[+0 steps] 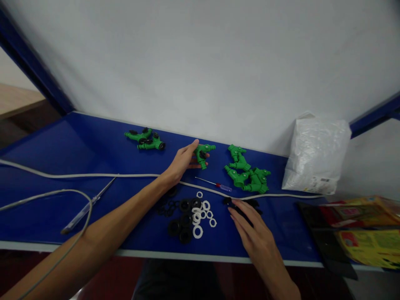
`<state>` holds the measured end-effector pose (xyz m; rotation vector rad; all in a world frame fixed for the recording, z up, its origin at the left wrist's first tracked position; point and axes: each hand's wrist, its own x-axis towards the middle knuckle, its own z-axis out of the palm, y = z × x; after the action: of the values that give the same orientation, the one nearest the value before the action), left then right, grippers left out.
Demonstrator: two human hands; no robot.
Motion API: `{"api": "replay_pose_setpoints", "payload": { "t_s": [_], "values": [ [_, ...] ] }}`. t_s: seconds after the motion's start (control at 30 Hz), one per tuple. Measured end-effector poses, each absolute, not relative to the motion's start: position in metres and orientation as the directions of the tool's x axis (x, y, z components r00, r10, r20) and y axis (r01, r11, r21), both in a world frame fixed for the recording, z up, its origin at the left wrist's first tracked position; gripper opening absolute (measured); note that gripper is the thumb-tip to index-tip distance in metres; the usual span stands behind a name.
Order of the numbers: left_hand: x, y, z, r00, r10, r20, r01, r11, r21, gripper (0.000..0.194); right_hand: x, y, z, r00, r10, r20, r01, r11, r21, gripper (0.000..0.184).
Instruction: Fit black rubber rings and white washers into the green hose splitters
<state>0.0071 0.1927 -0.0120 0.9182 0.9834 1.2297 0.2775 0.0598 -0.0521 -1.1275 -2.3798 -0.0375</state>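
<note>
My left hand (184,162) is closed round a green Y-shaped hose connector (203,155) with a black knob on it, held over the back of the blue table. My right hand (256,233) reaches down among small black knobs (254,203), partly hidden under it. Its fingertips close on one black knob (227,201). Left of that hand lie several white ring nuts and washers (205,206), black ring nuts (185,220) and small black rings (168,207). Several green connectors (239,177) without visible black knobs are heaped at the back right.
Green connectors with black knobs (151,143) lie at the back left. A small screwdriver (223,187) rests near a white cable (78,176) crossing the blue table (125,233). A clear-handled screwdriver (83,214) lies left. A white plastic package (317,154) and coloured packets (368,246) are at right.
</note>
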Motion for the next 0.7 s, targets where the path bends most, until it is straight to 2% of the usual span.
{"api": "replay_pose_setpoints", "payload": {
  "t_s": [0.17,0.33,0.53,0.7],
  "values": [
    [0.009,0.190,-0.008,0.063,0.991,-0.122,-0.318,0.136,0.938,0.053,0.300,0.054,-0.056,-0.479,0.742,0.469,0.733,0.632,-0.252,0.043],
    [0.010,0.189,-0.009,0.069,0.990,-0.125,-0.311,0.141,0.940,0.054,0.283,0.062,-0.046,-0.452,0.702,0.551,0.758,0.628,-0.178,0.039],
    [0.008,0.192,-0.009,0.056,0.992,-0.116,-0.319,0.128,0.939,0.055,0.259,0.077,-0.044,-0.491,0.707,0.508,0.789,0.609,-0.084,0.036],
    [0.008,0.191,-0.008,0.058,0.991,-0.122,-0.312,0.134,0.941,0.054,0.265,0.078,-0.045,-0.527,0.705,0.474,0.746,0.651,-0.139,0.035]
  ]
}}
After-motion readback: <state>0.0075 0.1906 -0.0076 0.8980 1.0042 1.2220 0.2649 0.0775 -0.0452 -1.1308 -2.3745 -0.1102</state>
